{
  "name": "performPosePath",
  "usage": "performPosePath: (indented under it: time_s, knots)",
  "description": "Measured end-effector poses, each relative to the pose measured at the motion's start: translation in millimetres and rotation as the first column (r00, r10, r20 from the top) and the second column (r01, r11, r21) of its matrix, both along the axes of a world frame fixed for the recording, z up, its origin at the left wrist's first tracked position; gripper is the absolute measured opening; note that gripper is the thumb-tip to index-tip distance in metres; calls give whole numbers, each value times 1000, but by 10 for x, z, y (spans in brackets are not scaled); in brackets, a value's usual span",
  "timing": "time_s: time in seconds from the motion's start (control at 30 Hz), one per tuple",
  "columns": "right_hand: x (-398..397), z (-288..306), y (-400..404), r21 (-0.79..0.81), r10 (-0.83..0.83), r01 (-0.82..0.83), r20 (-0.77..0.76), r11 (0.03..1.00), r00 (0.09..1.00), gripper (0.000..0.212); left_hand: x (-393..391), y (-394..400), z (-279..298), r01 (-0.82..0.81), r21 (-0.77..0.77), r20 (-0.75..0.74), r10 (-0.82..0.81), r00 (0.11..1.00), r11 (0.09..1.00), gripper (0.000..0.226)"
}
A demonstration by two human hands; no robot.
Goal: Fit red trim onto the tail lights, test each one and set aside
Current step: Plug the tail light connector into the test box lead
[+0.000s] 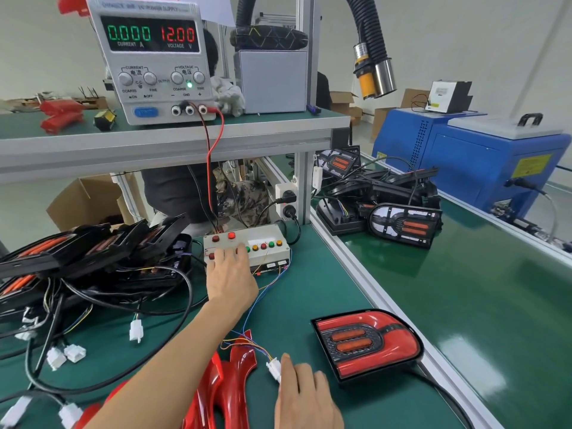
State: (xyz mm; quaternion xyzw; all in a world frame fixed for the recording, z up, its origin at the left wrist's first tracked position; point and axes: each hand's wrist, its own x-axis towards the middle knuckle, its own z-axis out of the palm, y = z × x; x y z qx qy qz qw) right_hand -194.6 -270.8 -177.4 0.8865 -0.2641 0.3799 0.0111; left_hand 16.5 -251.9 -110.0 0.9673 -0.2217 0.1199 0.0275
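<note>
One tail light with its red trim already on lies flat on the green worktop, near the front right edge beside the aluminium rail. Two loose red trim pieces lie side by side at the front, partly under the left forearm. A heap of untrimmed tail lights with black cables and white plugs sits at the left; I count at least three housings there, though the tangle hides the exact number. On the green belt to the right, two more lights show their faces among a pile of black parts. The white test box carries about ten round buttons in red, green and yellow, some hidden by the hand. The left hand lies on the box's near edge, fingers straight and slightly spread, tips pressing on the button row, grasping nothing. The right hand rests low on the worktop, its thumb and fingers pinching a white connector at the end of thin coloured wires running towards the box. On the shelf above, one power supply reads 0.000 current and 12.00 volts.
</note>
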Motion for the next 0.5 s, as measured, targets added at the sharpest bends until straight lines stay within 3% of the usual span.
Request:
performPosePath:
  time_s: [0.17,0.27,0.5]
  knots:
    - [-1,11,-6,-22,-8,8,5,1000,1000,46,-9,-84,-8,3,31,-39,-1,999,1000,79]
    - [-5,3,-14,-20,-8,8,5,1000,1000,59,-20,-124,-9,-3,28,-111,6,994,1000,89]
    - [30,-9,-61,-9,20,-20,12,1000,1000,60,-55,-203,-65,-24,66,-190,36,981,998,91]
